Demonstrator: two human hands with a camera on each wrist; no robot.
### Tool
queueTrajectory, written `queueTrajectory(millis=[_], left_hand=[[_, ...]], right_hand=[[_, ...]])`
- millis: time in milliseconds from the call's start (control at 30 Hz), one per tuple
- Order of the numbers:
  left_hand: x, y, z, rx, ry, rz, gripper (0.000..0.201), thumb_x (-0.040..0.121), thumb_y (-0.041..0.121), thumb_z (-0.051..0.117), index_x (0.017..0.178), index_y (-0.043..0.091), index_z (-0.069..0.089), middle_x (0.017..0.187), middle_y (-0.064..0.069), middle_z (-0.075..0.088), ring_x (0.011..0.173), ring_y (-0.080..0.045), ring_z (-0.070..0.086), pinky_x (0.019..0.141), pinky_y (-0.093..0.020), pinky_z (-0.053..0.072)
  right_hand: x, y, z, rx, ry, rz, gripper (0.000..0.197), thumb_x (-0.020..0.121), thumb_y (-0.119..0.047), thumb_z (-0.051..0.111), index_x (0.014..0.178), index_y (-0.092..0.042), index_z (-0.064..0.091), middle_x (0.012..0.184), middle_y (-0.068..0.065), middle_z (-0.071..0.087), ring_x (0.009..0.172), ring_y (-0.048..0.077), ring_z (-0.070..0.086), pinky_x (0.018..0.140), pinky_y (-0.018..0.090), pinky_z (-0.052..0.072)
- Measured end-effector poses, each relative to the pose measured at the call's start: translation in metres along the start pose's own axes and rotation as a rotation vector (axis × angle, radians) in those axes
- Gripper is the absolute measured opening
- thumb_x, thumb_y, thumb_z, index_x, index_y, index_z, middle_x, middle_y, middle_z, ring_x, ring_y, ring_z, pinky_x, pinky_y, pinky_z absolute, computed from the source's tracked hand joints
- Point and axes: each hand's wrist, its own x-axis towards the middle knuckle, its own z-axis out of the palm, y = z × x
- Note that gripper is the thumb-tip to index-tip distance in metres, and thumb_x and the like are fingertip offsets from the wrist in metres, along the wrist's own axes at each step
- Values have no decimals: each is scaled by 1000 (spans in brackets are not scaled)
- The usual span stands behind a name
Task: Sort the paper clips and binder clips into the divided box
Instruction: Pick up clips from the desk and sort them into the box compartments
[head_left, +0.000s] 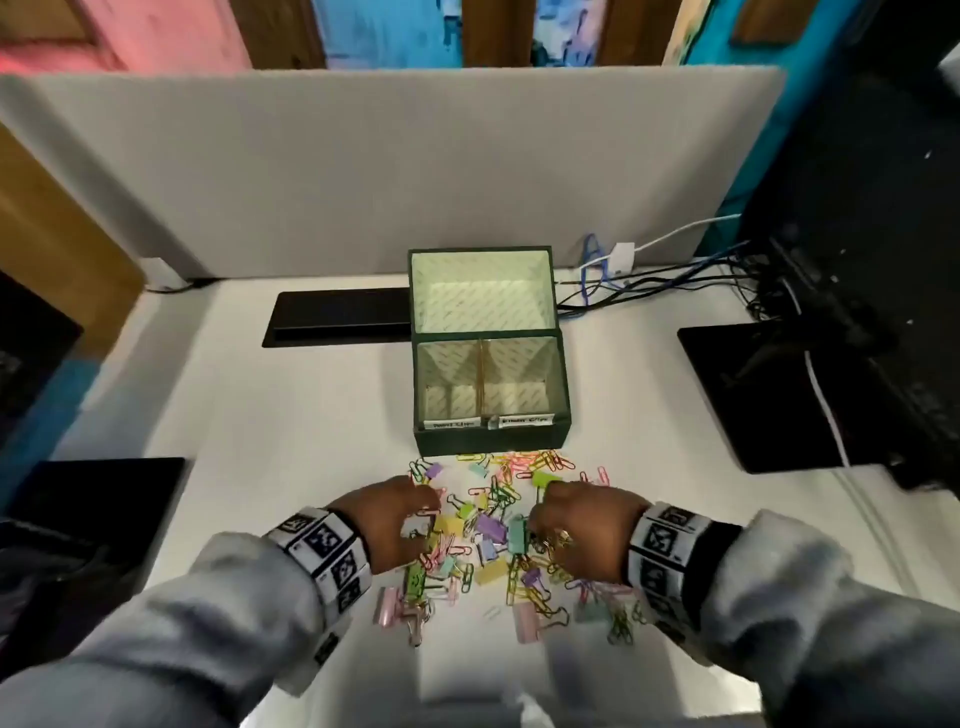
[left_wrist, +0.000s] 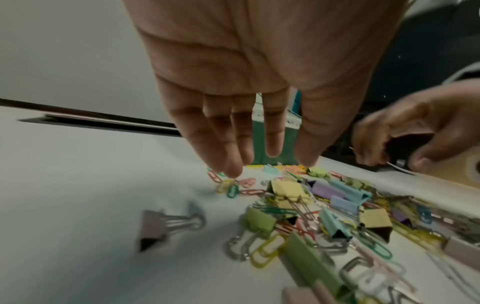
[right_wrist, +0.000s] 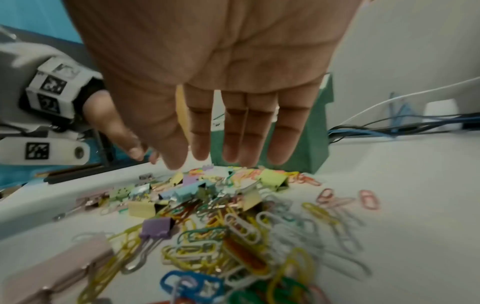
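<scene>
A mixed pile of coloured paper clips and pastel binder clips (head_left: 493, 540) lies on the white table just in front of the green divided box (head_left: 563, 395). The box's lid stands open. Its two front compartments carry white labels and look bare. My left hand (head_left: 415, 519) hovers over the pile's left side with straight fingers (left_wrist: 270, 162) and holds nothing; the fingertips are close above some paper clips (left_wrist: 233, 187). My right hand (head_left: 550, 519) is spread palm-down over the pile's right side (right_wrist: 228, 162), also holding nothing. A lone grey binder clip (left_wrist: 166, 224) lies apart on the left.
A grey partition (head_left: 363, 171) closes the back of the table. A black slab (head_left: 337, 317) lies left of the box, a black monitor base (head_left: 769, 395) stands on the right, and cables (head_left: 649, 286) run behind it. Another dark object (head_left: 98, 499) sits at the left edge.
</scene>
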Motion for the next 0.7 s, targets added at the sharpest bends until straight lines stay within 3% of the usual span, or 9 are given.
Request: queueTrajectory(millis=[100, 267, 433, 500, 600, 700], left_hand=[[18, 18, 3, 54, -10, -28, 48, 85, 35, 55, 131, 24, 45, 135, -4, 47, 121, -22, 51, 102, -27, 40], [35, 32, 14, 162, -2, -73, 50, 82, 44, 56, 123, 16, 46, 125, -9, 57, 113, -27, 56, 91, -31, 45], [39, 36, 17, 159, -1, -89, 44, 84, 36, 57, 121, 14, 49, 124, -10, 56, 114, -26, 55, 90, -30, 44], [40, 35, 16, 126, -12, -86, 42, 82, 33, 59, 118, 14, 51, 121, -10, 56, 111, -26, 55, 89, -29, 44], [40, 34, 12, 34, -4, -85, 40, 78, 29, 64, 114, 17, 53, 118, -7, 55, 109, -24, 54, 90, -29, 44], [39, 28, 6, -113, 35, -77, 33, 74, 26, 68, 104, 20, 58, 108, -3, 55, 98, -19, 56, 86, -27, 48]], right_hand=[[20, -11, 2, -63, -1, -15, 53, 85, -38, 55, 134, -29, 39, 132, 3, 46, 121, 25, 47, 96, 38, 45], [38, -16, 5, -137, 8, -1, 54, 82, -39, 58, 131, -23, 41, 130, 5, 49, 120, 26, 47, 95, 37, 43], [46, -15, 7, -108, 35, -7, 50, 83, -36, 57, 130, -23, 46, 133, 3, 52, 121, 25, 47, 101, 36, 40], [45, -13, 4, 25, 75, 16, 47, 82, -36, 59, 127, -26, 48, 130, 0, 54, 119, 23, 49, 100, 34, 41], [38, -9, -4, 416, 124, 113, 38, 80, -35, 64, 116, -30, 54, 107, -6, 56, 103, 18, 57, 92, 31, 48], [33, 2, -16, 834, 183, 235, 22, 82, -19, 64, 102, -29, 58, 92, -12, 52, 90, 16, 61, 85, 33, 52]])
